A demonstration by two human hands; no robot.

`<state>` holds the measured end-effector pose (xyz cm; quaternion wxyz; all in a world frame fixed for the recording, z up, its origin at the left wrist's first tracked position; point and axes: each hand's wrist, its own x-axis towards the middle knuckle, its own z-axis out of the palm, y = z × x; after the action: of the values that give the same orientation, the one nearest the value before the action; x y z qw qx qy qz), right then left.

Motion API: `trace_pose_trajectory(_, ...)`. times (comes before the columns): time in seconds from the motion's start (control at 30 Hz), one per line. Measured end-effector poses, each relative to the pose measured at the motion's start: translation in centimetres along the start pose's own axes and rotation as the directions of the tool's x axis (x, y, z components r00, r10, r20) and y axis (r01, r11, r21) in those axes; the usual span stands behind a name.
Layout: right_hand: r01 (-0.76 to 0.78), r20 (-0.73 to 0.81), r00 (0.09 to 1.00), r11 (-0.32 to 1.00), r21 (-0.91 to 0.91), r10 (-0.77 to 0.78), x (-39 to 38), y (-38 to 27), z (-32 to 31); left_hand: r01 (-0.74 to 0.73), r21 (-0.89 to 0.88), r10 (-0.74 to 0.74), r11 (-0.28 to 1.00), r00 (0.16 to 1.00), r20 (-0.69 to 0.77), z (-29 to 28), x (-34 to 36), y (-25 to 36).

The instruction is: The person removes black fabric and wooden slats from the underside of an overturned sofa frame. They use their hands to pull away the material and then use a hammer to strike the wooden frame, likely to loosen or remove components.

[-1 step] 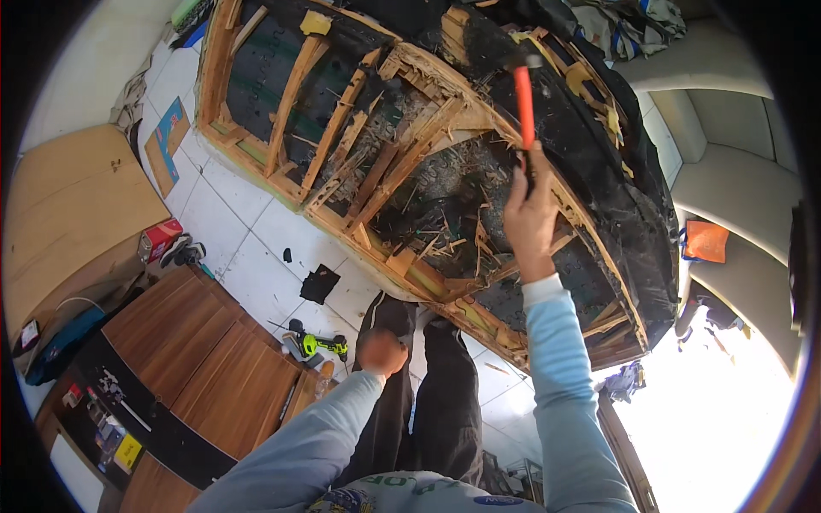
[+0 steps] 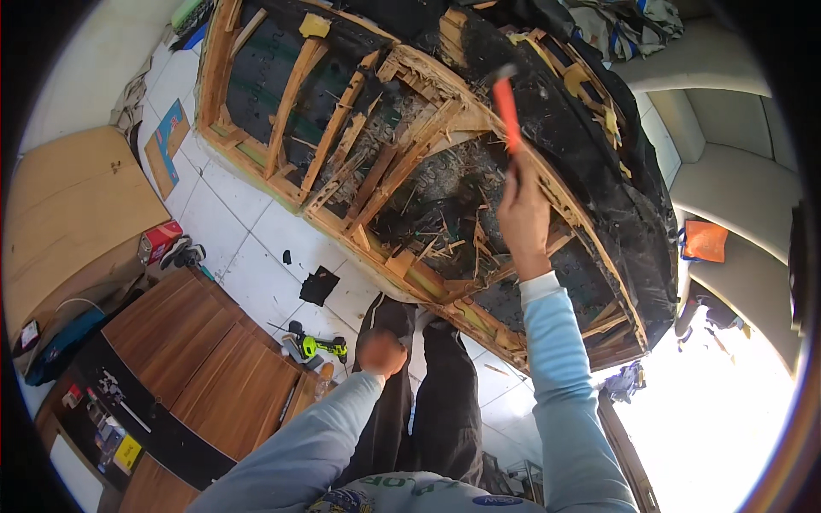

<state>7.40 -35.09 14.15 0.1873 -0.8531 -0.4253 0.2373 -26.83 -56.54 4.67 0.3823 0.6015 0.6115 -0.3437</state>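
Note:
My right hand [image 2: 523, 214] is closed round the grip of a hammer [image 2: 507, 111] with an orange-red handle and a metal head. It is held over the wooden sofa frame [image 2: 409, 201], close to a long rail. Splintered slats, broken wood and torn black fabric [image 2: 590, 128] fill and edge the frame. My left hand [image 2: 382, 355] is by my dark trouser leg, above the knee; a blur covers it and its fingers cannot be made out.
A green cordless drill [image 2: 321, 345] lies on the white tiles to the left, near a black fabric scrap [image 2: 319, 285]. A brown wooden cabinet [image 2: 205, 359] stands at lower left. Grey sofa seats [image 2: 735, 197] line the right, with an orange packet [image 2: 706, 241] there.
The hammer and my right hand have shifted slightly left, the hammer tilting further left at its head. My left hand has stayed where it was.

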Motion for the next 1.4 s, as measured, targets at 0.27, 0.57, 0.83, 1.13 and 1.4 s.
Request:
trace_pose_trajectory(0.27, 0.239, -0.245, 0.945, 0.969, 0.054, -0.219, -0.9, 1.8, 0.6, -0.052, 0.014, 0.052, 0.999, 0.998, 0.022, 0.2, -0.1, -0.3)
trace_pose_trajectory(0.57, 0.404, -0.396, 0.834, 0.914, -0.035, -0.383, 0.0, 1.8, -0.5, -0.052, -0.012, 0.051, 0.999, 0.998, -0.034, 1.5, 0.1, -0.5)
trace_pose_trajectory(0.83, 0.308, -0.460, 0.867, 0.931, 0.196, -0.190, -1.8, 1.3, -2.4, 0.026, -0.020, -0.026, 0.999, 1.000, 0.000, 1.0, -0.6, 0.2)
trace_pose_trajectory(1.13, 0.194, -0.371, 0.919, 0.971, 0.139, -0.131, -4.7, 4.0, -2.2, 0.020, -0.032, -0.021, 0.999, 0.999, -0.030, 1.4, -0.9, 0.4)
trace_pose_trajectory(1.4, 0.276, -0.495, 0.857, 0.940, 0.202, -0.145, -3.9, 3.1, -5.6, -0.009, -0.015, 0.009, 1.000, 1.000, 0.015, 0.4, -1.2, 1.0)
